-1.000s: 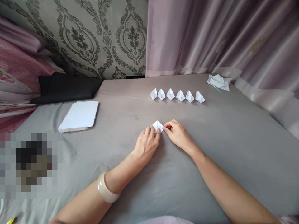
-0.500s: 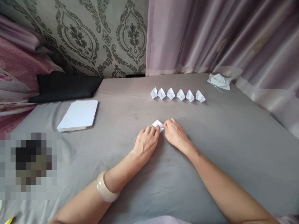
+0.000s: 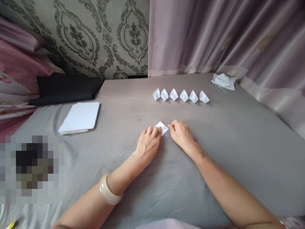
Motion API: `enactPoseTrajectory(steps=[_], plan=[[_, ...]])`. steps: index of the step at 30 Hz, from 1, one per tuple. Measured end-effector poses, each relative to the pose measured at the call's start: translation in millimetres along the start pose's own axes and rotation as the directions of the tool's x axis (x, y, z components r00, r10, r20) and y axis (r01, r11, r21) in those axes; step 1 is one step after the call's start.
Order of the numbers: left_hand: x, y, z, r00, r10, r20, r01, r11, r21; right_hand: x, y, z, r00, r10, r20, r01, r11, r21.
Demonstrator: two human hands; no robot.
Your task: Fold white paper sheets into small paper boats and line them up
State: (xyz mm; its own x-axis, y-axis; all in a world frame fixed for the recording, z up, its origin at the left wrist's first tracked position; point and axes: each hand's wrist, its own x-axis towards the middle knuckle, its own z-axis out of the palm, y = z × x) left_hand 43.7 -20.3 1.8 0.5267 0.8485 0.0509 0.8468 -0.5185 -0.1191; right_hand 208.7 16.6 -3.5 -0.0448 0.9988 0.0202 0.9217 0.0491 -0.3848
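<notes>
A small white folded paper [image 3: 163, 129], diamond-shaped with crease lines showing, lies flat on the grey cloth. My left hand [image 3: 149, 140] presses on its left part, fingers bent together and the index fingertip near its middle. That hand hides the paper's left corner. At the right corner is my right hand [image 3: 180, 132], closed, its thumb and index finger pinched together at the very tip of the paper. Beyond the hands stands a row of several small white paper boats [image 3: 173, 94], spaced side by side.
A stack of white paper sheets [image 3: 79, 117] lies to the left, before a folded black cloth [image 3: 68, 87]. More folded white paper [image 3: 224, 81] and a thin pale stick [image 3: 223, 90] are at the far right, near the curtain [image 3: 202, 35]. Something yellow [image 3: 11, 224] shows bottom left.
My right hand has shifted slightly to the right, out to the paper's corner, uncovering more of its right side. The left hand stays pressed on the paper.
</notes>
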Motion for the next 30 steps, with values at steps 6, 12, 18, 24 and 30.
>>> enactPoseTrajectory(steps=[6, 12, 18, 24, 30], plan=[[-0.3, 1.9, 0.4, 1.000, -0.004, -0.020, 0.004, 1.000, -0.003, -15.5, 3.5, -0.1, 0.969, -0.096, -0.227, 0.143, 0.970, 0.198], [0.5, 3.4, -1.7, 1.000, -0.002, -0.009, 0.002, 1.000, 0.004, -38.1, -19.7, 3.7, 0.913, -0.399, -0.090, 0.407, 0.907, 0.106], [-1.3, 7.0, -10.5, 0.997, -0.077, 0.015, 0.077, 0.997, -0.014, -39.9, -24.6, 4.1, 0.927, -0.374, 0.015, 0.373, 0.920, -0.123], [-2.4, 8.5, -15.8, 0.983, -0.159, 0.092, 0.162, 0.986, -0.023, -36.2, -30.3, 3.8, 0.927, -0.375, 0.018, 0.368, 0.899, -0.235], [-1.9, -14.9, -15.4, 0.967, -0.231, 0.107, 0.243, 0.961, -0.130, -37.3, -36.8, 8.6, 0.935, -0.356, 0.004, 0.344, 0.901, -0.265]])
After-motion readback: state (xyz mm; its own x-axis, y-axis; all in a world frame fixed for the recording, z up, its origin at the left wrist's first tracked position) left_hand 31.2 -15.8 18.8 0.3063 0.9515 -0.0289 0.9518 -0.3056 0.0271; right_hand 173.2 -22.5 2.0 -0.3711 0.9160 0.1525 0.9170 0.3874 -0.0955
